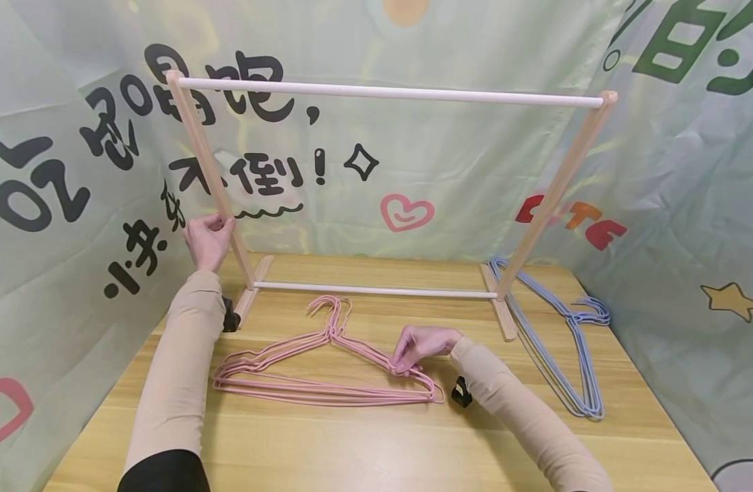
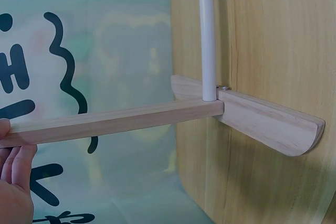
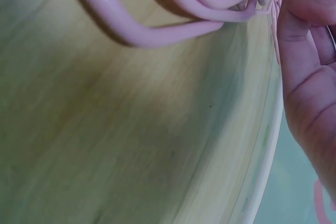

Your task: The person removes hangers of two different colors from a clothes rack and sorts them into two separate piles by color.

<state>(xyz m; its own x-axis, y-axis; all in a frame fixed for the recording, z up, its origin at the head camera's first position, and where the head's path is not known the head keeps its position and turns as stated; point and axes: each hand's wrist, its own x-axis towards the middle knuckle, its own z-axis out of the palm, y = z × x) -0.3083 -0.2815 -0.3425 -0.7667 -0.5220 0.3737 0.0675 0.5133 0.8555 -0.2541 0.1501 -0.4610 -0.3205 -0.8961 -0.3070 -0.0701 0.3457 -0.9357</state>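
Several pink clothes hangers (image 1: 333, 333) lie in an overlapping stack on the table, hooks toward the back. At their right shoulder my right hand (image 1: 422, 345) pinches a pink hanger between thumb and fingers. The right wrist view shows rounded hanger ends (image 3: 105, 3) beside the curled fingers (image 3: 310, 3), which hide the pinch itself. My left hand (image 1: 208, 240) grips the left post (image 1: 198, 140) of a wooden garment rack, a little below its middle. In the left wrist view the thumb and fingers lie on opposite sides of that post (image 2: 121, 121).
The rack has a white top rail (image 1: 389, 92) and a white lower bar (image 1: 376, 290) joining its feet. Blue hangers (image 1: 582, 355) lie in a stack by the right foot (image 1: 505, 321). A printed cloth backdrop (image 1: 462, 164) surrounds the wooden table (image 1: 364, 451).
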